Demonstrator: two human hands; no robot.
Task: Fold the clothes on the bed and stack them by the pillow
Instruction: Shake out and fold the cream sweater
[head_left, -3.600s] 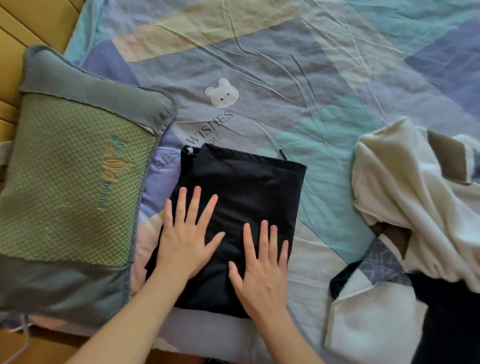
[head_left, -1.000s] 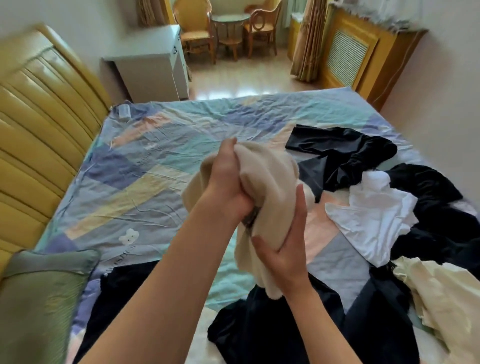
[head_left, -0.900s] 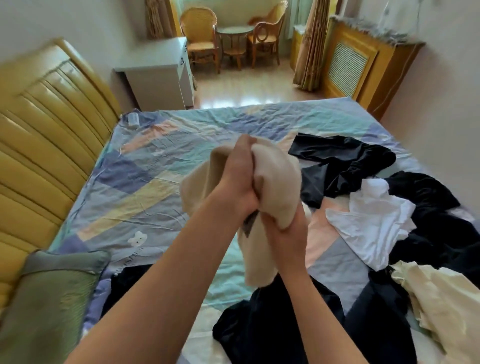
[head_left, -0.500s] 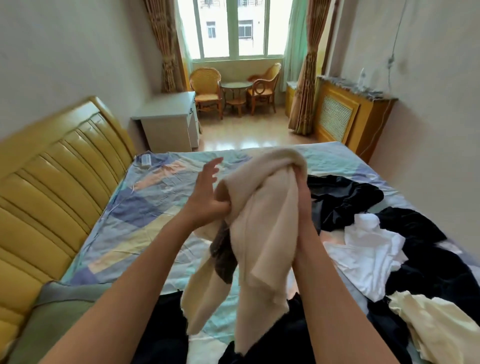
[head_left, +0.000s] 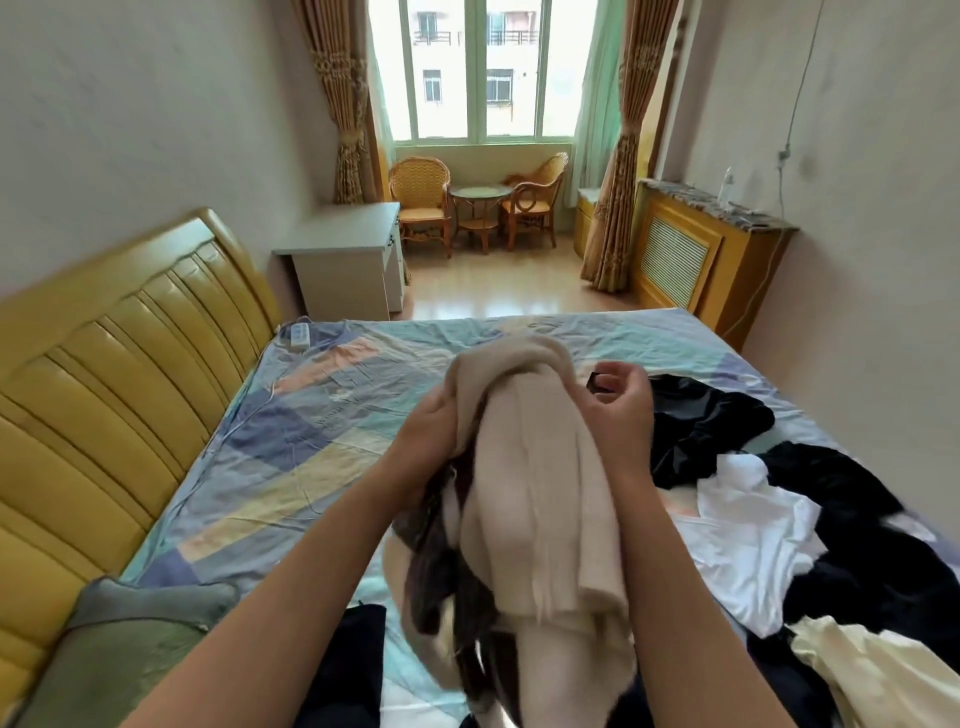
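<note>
I hold a cream garment (head_left: 535, 467) with dark brown patches up over the bed (head_left: 311, 441). My left hand (head_left: 436, 431) grips its left side near the top. At its upper right edge, my right hand (head_left: 618, 410) has its fingers curled on the fabric. The cloth hangs bunched down between my forearms. A folded black garment (head_left: 353, 654) lies at the bottom, beside the green pillow (head_left: 130, 654). Unfolded clothes lie on the right: a black piece (head_left: 706, 426), a white shirt (head_left: 748, 525), more black cloth (head_left: 852, 519) and a pale yellow piece (head_left: 883, 680).
A yellow padded headboard (head_left: 104, 395) runs along the left. A white controller with a cord (head_left: 298, 335) lies at the sheet's far left corner. Beyond the bed stand a grey desk (head_left: 343, 260), wicker chairs with a small table (head_left: 480, 208) and a wooden radiator cover (head_left: 691, 254).
Both hands left the folded black garment and lifted the cream garment. In the last half second my right hand came out to its right edge and my left hand closed on its left side.
</note>
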